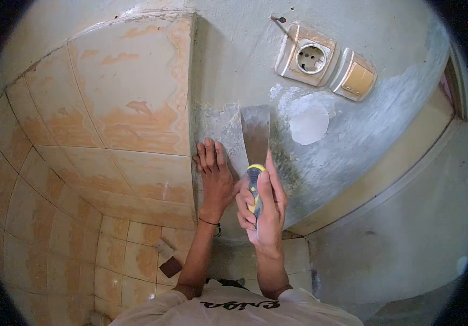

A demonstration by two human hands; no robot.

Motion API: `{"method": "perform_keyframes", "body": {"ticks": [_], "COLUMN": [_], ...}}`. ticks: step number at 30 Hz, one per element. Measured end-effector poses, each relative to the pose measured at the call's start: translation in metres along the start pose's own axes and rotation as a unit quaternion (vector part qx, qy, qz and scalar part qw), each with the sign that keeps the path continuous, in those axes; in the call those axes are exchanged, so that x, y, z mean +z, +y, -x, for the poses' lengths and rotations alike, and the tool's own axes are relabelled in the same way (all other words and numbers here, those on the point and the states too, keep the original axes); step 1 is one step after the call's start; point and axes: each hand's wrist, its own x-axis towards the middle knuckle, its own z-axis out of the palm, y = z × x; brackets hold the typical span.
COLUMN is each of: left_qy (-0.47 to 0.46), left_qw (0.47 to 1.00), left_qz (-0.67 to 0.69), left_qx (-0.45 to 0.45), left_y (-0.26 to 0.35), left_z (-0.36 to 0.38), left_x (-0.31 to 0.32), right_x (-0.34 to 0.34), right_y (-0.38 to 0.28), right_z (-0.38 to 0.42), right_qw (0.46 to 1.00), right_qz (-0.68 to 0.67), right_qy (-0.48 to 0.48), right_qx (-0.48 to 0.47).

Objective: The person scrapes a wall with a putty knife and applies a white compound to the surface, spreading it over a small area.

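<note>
My right hand (265, 204) is wrapped round the yellow and grey handle of a putty knife (256, 130). Its wide metal blade points up and overlaps the rough, scraped patch of the wall (220, 122). Further left, my left hand (212, 176) lies against the same wall with its fingers stretched out, close to the edge of the tiled section. To the right of the blade is a round white patch (309, 119) on the blue-grey paint.
A wall socket (310, 58) and a light switch (356, 79) sit above right, near a protruding nail (278, 19). Patterned tiles (136, 103) cover the left wall. A brown block (170, 267) lies on the tiled floor. A door frame (380, 163) runs along the right.
</note>
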Motion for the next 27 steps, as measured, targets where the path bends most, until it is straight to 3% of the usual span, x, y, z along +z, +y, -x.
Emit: {"method": "perform_keyframes", "body": {"ticks": [8,11,13,15,17,20,25,27], "left_qy": [0.015,-0.007,-0.016,-0.025,-0.028,-0.043,-0.02,-0.009], "left_qw": [0.999,1.0,1.0,0.999,0.999,0.998,0.997,0.996], "left_qz": [-0.042,-0.004,0.004,0.017,0.024,0.033,0.076,0.092], "left_qx": [0.007,-0.014,-0.021,-0.026,-0.025,-0.028,-0.02,-0.017], "left_y": [-0.007,0.002,0.003,0.006,0.007,0.008,0.008,0.007], "left_z": [0.005,0.001,0.001,-0.001,-0.003,-0.003,-0.012,-0.026], "left_x": [0.013,0.001,-0.003,-0.006,-0.01,-0.014,-0.02,-0.028], "right_x": [0.003,0.003,0.0,-0.006,-0.015,-0.026,-0.017,-0.018], "right_y": [-0.001,-0.005,-0.001,-0.001,0.003,0.003,-0.001,0.003], "right_z": [-0.003,-0.005,-0.01,-0.011,-0.012,-0.015,-0.01,-0.01], "right_qw": [0.999,0.997,0.981,0.977,0.941,0.922,0.943,0.879], "right_qz": [-0.014,0.07,0.191,0.208,0.331,0.372,0.325,0.441], "right_qy": [-0.005,-0.002,0.028,0.042,0.023,-0.001,0.032,0.064], "right_qx": [0.029,0.034,-0.006,-0.008,-0.069,-0.107,-0.064,-0.172]}}
